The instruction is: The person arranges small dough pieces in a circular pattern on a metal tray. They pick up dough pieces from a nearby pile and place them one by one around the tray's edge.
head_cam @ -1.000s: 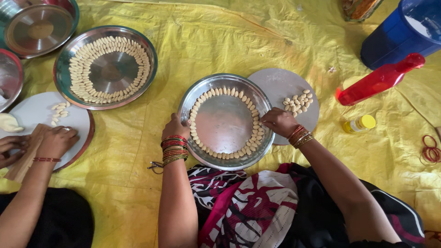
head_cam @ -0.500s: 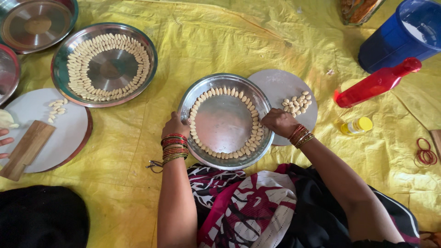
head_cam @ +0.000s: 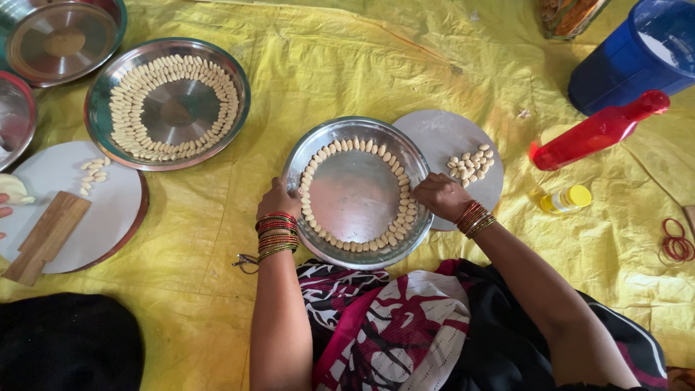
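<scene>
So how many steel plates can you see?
4: one between the left hand and right hand, one upper left, two cut off at the left edge. More may lie outside the frame.

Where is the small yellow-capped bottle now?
In the head view, the small bottle lies on the yellow sheet to the right, below the red bottle.

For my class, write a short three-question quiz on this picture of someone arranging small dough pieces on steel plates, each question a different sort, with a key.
1. True or false: the left hand grips the rim of the steel plate that holds a single ring of dough pieces.
2. Where is the loose pile of dough pieces? A) on the round white board B) in the blue bucket C) on the wooden block
3. Fill in: beside the red bottle lies a small bottle with a ______ cap.

Key: 1 true; 2 A; 3 yellow.
</scene>
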